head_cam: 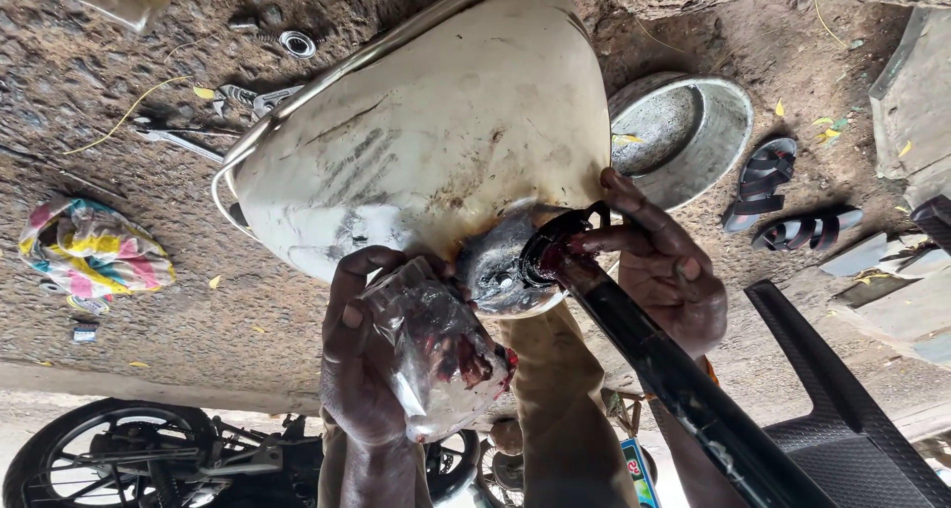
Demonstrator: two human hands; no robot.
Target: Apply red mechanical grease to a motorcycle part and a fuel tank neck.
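Keep your left hand (362, 364) clenched on the grease bag (441, 350) while your right hand (664, 260), at three o'clock, pinches the black tube (684, 389) steady against the headlamp shell (426, 132).

Rough, stained dirt ground (198, 300) fills the view in daylight; a metal basin (684, 132), sandals (783, 196) and a colourful rag (89, 249) lie about.

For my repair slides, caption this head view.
Left hand grips a clear plastic bag while right hand holds a black tube against a cream fender.
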